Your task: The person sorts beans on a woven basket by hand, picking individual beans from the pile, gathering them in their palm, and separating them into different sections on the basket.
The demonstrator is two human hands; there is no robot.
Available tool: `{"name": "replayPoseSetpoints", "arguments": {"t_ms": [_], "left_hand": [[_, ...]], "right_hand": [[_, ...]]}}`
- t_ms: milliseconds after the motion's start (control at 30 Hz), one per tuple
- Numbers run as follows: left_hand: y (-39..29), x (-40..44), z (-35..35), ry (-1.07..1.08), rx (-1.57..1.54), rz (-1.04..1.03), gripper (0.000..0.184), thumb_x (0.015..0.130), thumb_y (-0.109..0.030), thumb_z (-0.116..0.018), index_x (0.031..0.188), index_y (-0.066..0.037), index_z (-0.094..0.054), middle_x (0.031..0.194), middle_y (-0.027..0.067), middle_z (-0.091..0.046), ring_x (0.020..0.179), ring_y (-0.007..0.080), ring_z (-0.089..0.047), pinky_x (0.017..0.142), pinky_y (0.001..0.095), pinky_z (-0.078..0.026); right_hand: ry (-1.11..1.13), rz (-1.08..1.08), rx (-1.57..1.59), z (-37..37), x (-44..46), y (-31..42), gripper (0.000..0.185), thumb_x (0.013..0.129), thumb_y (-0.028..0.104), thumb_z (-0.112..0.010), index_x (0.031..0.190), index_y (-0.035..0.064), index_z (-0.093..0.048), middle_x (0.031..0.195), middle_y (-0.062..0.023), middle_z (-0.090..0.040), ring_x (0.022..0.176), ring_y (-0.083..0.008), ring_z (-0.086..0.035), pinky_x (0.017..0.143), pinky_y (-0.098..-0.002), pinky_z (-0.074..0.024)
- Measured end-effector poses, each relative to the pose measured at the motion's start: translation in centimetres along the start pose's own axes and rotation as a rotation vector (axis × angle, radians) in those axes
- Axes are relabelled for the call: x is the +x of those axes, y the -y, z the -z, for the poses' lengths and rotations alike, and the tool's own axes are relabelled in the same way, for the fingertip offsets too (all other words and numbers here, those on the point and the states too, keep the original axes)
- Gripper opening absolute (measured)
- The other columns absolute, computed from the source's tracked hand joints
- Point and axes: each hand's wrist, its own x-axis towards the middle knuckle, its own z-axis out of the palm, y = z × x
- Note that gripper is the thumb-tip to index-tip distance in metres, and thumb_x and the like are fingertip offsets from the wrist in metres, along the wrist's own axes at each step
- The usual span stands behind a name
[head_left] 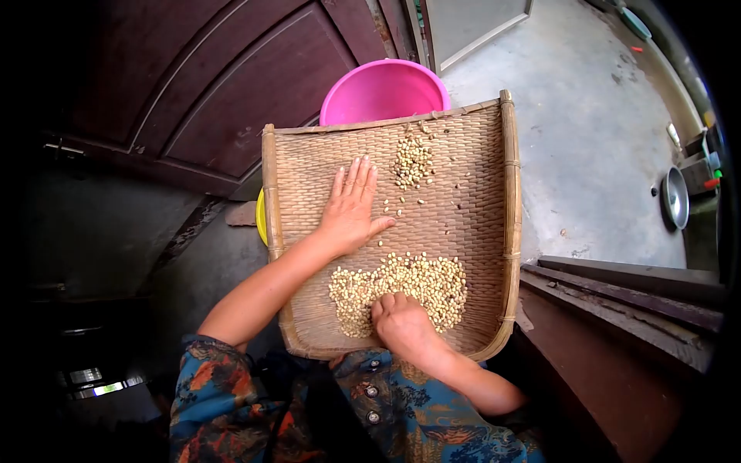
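A woven bamboo winnowing tray (482,208) with a pole rim rests at the front of my body. My left hand (351,208) lies flat on its weave, left of centre, fingers stretched forward and thumb out to the right. Near the tray's close end is a wide heap of pale yellowish beans (421,278). My right hand (403,322) is at that heap, its fingers curled down into the beans; whatever is between the fingertips is hidden. A smaller pile of beans (413,160) sits toward the far edge, with a few loose ones scattered between.
Beyond the tray's far edge stands a pink basin (386,89). A yellow rim (261,217) shows at its left side. A dark red door (255,77) is at upper left, and a wooden sill (617,297) at lower right. A metal bowl (675,198) is on the concrete floor farther right.
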Motion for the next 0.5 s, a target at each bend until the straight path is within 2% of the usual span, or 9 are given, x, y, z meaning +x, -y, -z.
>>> {"name": "replayPoseSetpoints", "arguments": {"t_ms": [300, 333, 433, 467, 500], "left_hand": [[-3.7, 7.6, -1.0, -0.29, -0.184, 0.065, 0.097, 0.092, -0.06, -0.048, 0.152, 0.008, -0.011, 0.16, 0.0258, -0.009, 0.15, 0.0362, -0.004, 0.121, 0.0475, -0.001], [-3.7, 8.1, -0.9, -0.323, -0.137, 0.076, 0.096, 0.093, -0.06, -0.046, 0.151, 0.007, -0.012, 0.16, 0.0245, -0.009, 0.15, 0.035, -0.005, 0.121, 0.0461, -0.006], [-2.6, 8.3, 1.3, -0.303, -0.277, 0.047, 0.096, 0.093, -0.058, -0.05, 0.152, 0.007, -0.011, 0.16, 0.0237, -0.011, 0.15, 0.0325, -0.005, 0.121, 0.045, -0.01], [-2.2, 7.2, 2.5, -0.356, -0.298, 0.043, 0.083, 0.093, -0.044, -0.058, 0.15, 0.004, -0.022, 0.157, 0.0244, -0.021, 0.149, 0.0332, -0.015, 0.12, 0.0431, -0.019], [-1.3, 5.8, 3.8, -0.319, -0.338, 0.028, 0.074, 0.093, -0.038, -0.059, 0.147, 0.003, -0.028, 0.153, 0.0243, -0.027, 0.145, 0.0337, -0.022, 0.118, 0.0425, -0.023]], "right_hand": [[0.047, 0.014, -0.043, 0.9, 0.3, -0.2, 0.006, 0.077, 0.012, -0.058, 0.081, 0.0083, -0.059, 0.076, -0.0029, -0.056, 0.072, -0.017, -0.058, 0.061, -0.0276, -0.0478], [0.047, 0.008, -0.053, 0.8, 0.3, -0.2, 0.006, 0.075, 0.012, -0.059, 0.08, 0.0083, -0.059, 0.076, -0.0026, -0.056, 0.072, -0.0164, -0.058, 0.061, -0.028, -0.0481], [0.06, 0.003, -0.073, 0.8, 0.3, -0.1, 0.006, 0.075, 0.012, -0.059, 0.08, 0.0082, -0.059, 0.075, -0.0031, -0.056, 0.072, -0.0166, -0.058, 0.061, -0.0285, -0.0488], [0.052, -0.007, -0.047, 0.6, 0.2, -0.1, 0.006, 0.075, 0.011, -0.059, 0.08, 0.0079, -0.058, 0.076, -0.004, -0.056, 0.073, -0.0179, -0.058, 0.063, -0.0287, -0.0494], [0.053, -0.009, -0.037, 0.6, 0.2, -0.1, 0.007, 0.075, 0.01, -0.059, 0.081, 0.0078, -0.058, 0.076, -0.0043, -0.056, 0.074, -0.0184, -0.059, 0.064, -0.0289, -0.0496]]}}
